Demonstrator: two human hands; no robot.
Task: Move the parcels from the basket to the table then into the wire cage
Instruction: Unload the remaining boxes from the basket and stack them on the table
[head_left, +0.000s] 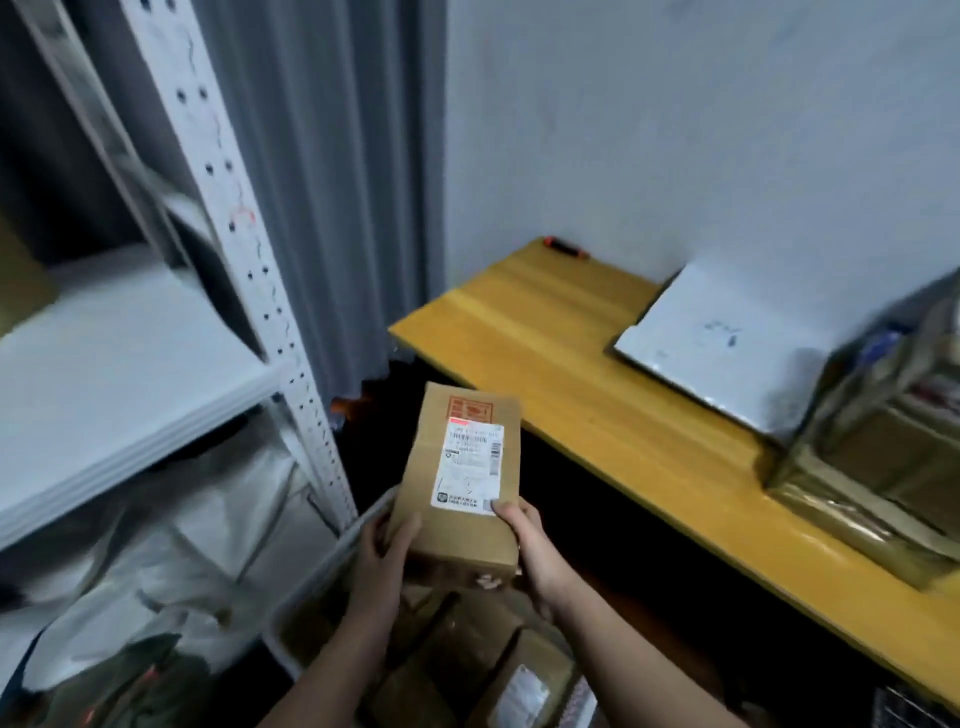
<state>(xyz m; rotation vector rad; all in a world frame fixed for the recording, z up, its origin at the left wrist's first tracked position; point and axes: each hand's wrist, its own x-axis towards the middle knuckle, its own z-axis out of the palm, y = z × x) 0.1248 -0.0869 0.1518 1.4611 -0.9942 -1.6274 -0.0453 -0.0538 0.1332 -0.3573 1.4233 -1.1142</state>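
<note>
A long brown cardboard parcel (457, 483) with a white shipping label is held up in both hands above the basket. My left hand (384, 556) grips its near left corner, thumb on top. My right hand (530, 551) grips its near right edge, thumb on the label. The basket (291, 618), a pale plastic tub, sits low below my arms and holds several more brown parcels (498, 675). The yellow wooden table (597, 415) stretches to the right. On it lie a flat white mailer (717, 348) and a taped cardboard box (893, 415). No wire cage is clearly visible.
A white metal shelf rack (130, 358) stands at the left, with white plastic bags (145, 571) below it. A grey curtain (337, 182) hangs behind. An orange and black marker (566, 248) lies at the table's far corner. The view is blurred.
</note>
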